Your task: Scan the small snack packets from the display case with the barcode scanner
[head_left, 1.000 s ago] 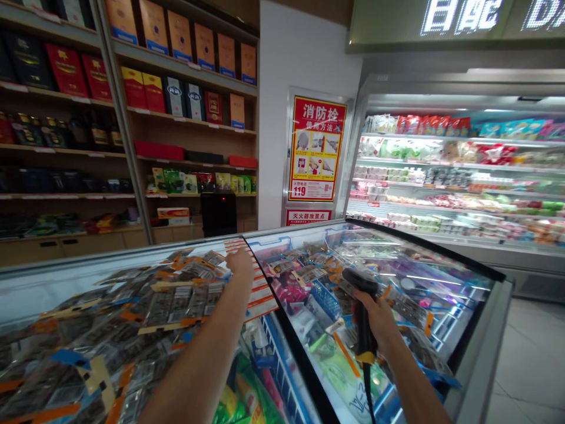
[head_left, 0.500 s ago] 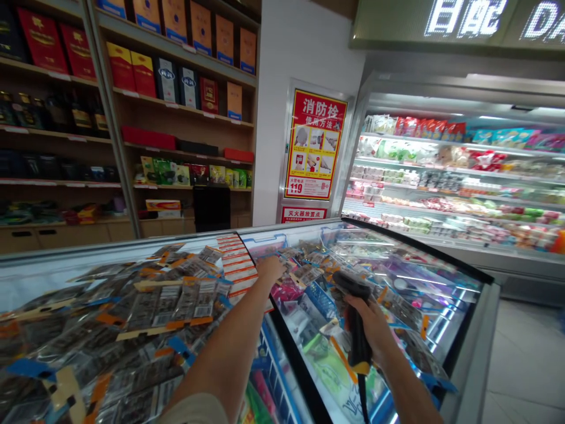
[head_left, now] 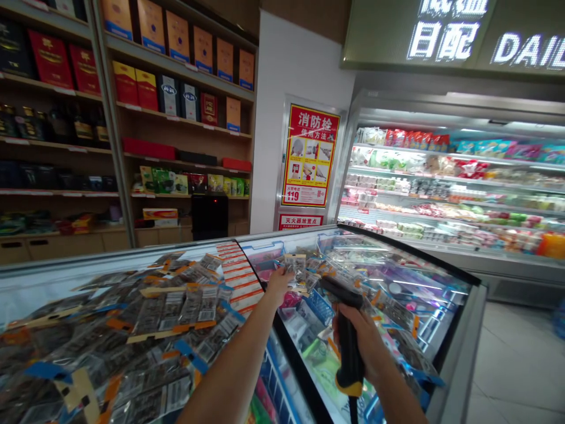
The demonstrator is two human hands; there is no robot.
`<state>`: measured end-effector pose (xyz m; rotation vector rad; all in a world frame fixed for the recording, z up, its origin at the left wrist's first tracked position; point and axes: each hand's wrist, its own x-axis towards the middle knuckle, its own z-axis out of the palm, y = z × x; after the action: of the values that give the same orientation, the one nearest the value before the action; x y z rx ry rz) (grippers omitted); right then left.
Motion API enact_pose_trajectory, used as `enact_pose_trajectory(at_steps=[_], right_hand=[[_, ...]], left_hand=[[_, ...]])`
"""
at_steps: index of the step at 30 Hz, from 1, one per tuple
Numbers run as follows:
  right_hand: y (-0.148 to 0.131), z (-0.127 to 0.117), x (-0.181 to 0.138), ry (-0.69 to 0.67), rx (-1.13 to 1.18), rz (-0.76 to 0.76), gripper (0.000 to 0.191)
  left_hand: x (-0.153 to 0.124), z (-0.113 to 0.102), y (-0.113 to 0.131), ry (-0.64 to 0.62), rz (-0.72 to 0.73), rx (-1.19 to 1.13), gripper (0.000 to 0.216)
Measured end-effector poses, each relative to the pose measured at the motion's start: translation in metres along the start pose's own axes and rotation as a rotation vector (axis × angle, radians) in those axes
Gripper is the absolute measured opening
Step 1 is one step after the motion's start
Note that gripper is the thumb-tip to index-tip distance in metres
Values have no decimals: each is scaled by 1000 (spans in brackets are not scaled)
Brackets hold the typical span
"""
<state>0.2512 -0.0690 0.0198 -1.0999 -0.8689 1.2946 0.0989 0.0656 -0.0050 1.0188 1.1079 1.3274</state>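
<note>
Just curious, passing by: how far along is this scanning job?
Done: cannot tell; nothing on the freezer lid looks marked off. In hand: the left hand holds one barcode packet near the scanner in the right hand. Left: heaps of barcode packets cover the lid.

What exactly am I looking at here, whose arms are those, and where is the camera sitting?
The view comes from a camera worn on a person's head, looking forward and down, so the two bare arms are that person's own. They stand in a shop at a glass-topped chest freezer. Many barcode strips lie on its lid at the left, and packaged goods show through the glass. The left hand pinches a small clear packet just above the lid. The right hand grips a black barcode scanner with a yellow band, its head towards that packet. Behind are wooden shelves of boxes, a red poster and an open chiller.
</note>
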Motion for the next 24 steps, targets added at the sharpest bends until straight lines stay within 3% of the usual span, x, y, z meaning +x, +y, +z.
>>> enact_pose_trajectory(at_steps=[6, 10, 13, 15, 19, 21, 24], right_hand=[[-4, 10, -14, -22, -85, -26, 30], [-6, 8, -10, 20, -35, -59, 35], [-4, 4, -6, 41, -30, -51, 34], [-3, 2, -5, 50, -21, -49, 32], [-2, -1, -4, 48, 44, -43, 28], [-2, -3, -4, 62, 68, -28, 28], [0, -6, -2, 95, 83, -22, 28]], left_hand=[[3, 0, 3, -90, 27, 9, 32], [9, -10, 8, -88, 75, 273, 27], [10, -19, 19, -239, 94, 477, 21], [8, -22, 29, -300, 43, 540, 33], [-3, -19, 41, -161, 4, 506, 53], [-6, -14, 42, -104, 51, 455, 48], [-6, -10, 40, -134, 73, 531, 32]])
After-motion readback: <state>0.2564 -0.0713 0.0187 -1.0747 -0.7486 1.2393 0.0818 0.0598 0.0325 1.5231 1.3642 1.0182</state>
